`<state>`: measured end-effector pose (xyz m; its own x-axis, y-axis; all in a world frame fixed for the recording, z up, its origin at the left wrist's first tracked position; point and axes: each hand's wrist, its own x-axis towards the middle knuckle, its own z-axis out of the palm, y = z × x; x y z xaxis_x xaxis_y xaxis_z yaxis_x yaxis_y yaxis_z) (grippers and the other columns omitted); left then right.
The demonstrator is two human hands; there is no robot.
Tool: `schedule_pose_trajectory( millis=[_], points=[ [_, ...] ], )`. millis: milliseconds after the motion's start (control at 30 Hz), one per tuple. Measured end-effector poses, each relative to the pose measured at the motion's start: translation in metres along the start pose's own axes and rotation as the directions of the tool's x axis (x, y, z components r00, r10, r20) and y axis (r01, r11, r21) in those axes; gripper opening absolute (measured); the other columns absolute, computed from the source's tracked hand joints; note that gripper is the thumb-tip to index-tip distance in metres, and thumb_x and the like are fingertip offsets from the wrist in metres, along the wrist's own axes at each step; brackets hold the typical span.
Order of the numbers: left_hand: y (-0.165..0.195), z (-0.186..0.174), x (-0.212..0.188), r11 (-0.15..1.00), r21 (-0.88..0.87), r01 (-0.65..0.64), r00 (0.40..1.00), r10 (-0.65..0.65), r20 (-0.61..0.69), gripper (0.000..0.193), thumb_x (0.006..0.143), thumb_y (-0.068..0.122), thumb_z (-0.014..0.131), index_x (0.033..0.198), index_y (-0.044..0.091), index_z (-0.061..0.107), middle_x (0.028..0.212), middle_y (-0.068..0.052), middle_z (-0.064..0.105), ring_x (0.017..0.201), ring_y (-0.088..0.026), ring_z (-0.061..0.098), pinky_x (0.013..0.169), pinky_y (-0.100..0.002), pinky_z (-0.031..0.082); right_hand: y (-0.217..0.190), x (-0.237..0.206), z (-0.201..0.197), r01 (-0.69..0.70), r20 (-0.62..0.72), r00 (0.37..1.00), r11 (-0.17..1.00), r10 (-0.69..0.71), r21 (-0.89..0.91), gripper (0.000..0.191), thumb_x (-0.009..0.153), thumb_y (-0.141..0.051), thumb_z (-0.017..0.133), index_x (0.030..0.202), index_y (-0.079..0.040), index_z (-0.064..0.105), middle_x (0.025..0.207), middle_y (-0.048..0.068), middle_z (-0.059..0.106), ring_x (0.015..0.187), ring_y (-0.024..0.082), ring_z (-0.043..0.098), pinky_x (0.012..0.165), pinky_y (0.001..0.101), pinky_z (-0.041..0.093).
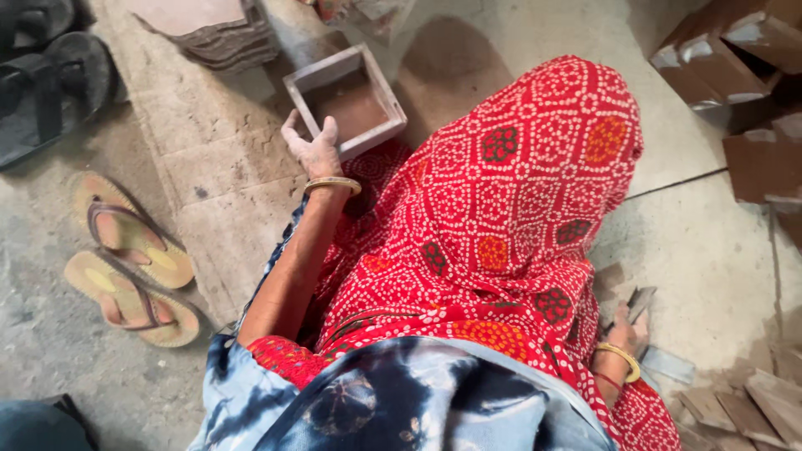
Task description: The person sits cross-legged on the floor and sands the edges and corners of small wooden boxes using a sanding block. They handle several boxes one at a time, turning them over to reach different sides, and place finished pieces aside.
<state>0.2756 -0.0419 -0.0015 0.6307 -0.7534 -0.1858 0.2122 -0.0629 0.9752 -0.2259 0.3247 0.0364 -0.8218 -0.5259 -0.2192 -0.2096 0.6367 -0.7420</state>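
Observation:
My left hand [315,153], with a gold bangle at the wrist, reaches forward and grips the near corner of a square grey frame mould [380,88] that lies on the concrete floor with brown clay inside. My right hand [622,332], also with a bangle, is low at my right side, partly hidden by the red patterned cloth [501,217] over my knee. It holds a thin flat grey-brown piece [641,301] just above the floor. A blue tie-dye garment [401,401] fills the bottom of the view.
A pair of tan sandals [129,259] lies at the left, and dark sandals [50,75] at the top left. Stacked flat brown slabs [217,29] sit behind the mould. Brown tiles [735,50] pile up at the top right, with more flat pieces [735,409] at the bottom right.

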Motion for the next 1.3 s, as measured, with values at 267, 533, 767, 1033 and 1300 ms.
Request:
schedule_pose_trajectory(
  millis=[267, 533, 767, 1033, 1300],
  points=[
    [-0.004, 0.060, -0.015, 0.999, 0.004, 0.035, 0.908, -0.034, 0.418, 0.058, 0.086, 0.007, 0.075, 0.140, 0.002, 0.054, 0.120, -0.008, 0.065, 0.107, -0.019, 0.063, 0.095, -0.032, 0.053, 0.015, 0.006, 0.007, 0.155, -0.043, 0.987, 0.986, -0.153, 0.059, 0.055, 0.105, -0.026, 0.062, 0.148, 0.006, 0.051, 0.132, 0.017, 0.063, 0.110, 0.024, 0.058, 0.098, 0.0366, 0.044],
    [-0.022, 0.189, 0.019, 0.657, 0.387, -0.647, 0.695, 0.299, 0.654, 0.046, 0.099, 0.033, 0.086, 0.132, 0.008, 0.066, 0.124, -0.019, 0.072, 0.113, -0.033, 0.066, 0.096, -0.043, 0.049, 0.031, 0.001, 0.005, 0.091, -0.095, 0.992, 0.996, -0.088, 0.023, 0.047, 0.098, -0.020, 0.062, 0.139, 0.004, 0.059, 0.117, 0.019, 0.066, 0.101, 0.026, 0.060, 0.092, 0.0407, 0.048],
    [-0.008, 0.137, -0.063, 0.123, 0.061, -0.991, 0.060, -0.009, 0.998, 0.058, 0.083, 0.020, 0.075, 0.138, 0.026, 0.060, 0.141, -0.003, 0.060, 0.142, -0.034, 0.048, 0.102, -0.058, 0.048, 0.006, -0.004, 0.008, 0.152, -0.048, 0.986, 0.976, -0.161, -0.157, 0.044, 0.101, -0.023, 0.059, 0.136, 0.002, 0.062, 0.112, 0.025, 0.067, 0.098, 0.032, 0.062, 0.088, 0.0447, 0.048],
    [0.015, 0.038, -0.128, 0.210, -0.255, -0.944, -0.287, -0.138, 0.948, 0.064, 0.092, 0.050, 0.053, 0.151, 0.030, 0.041, 0.160, -0.010, 0.039, 0.148, -0.034, 0.031, 0.112, -0.067, 0.029, 0.003, 0.005, 0.015, -0.047, 0.064, 0.997, 0.998, 0.050, -0.051, 0.046, 0.100, -0.027, 0.058, 0.137, -0.001, 0.057, 0.116, 0.026, 0.067, 0.100, 0.037, 0.063, 0.086, 0.0468, 0.049],
    [-0.052, -0.047, -0.060, 0.804, 0.243, -0.543, -0.324, -0.468, 0.822, 0.040, 0.100, 0.026, 0.056, 0.134, 0.007, 0.065, 0.138, -0.016, 0.069, 0.127, -0.031, 0.066, 0.108, -0.040, 0.052, -0.003, 0.004, 0.017, 0.050, 0.043, 0.998, 0.992, -0.045, -0.117, 0.046, 0.099, -0.026, 0.057, 0.141, -0.005, 0.057, 0.124, 0.027, 0.065, 0.111, 0.040, 0.062, 0.094, 0.0461, 0.048]
  ],
)
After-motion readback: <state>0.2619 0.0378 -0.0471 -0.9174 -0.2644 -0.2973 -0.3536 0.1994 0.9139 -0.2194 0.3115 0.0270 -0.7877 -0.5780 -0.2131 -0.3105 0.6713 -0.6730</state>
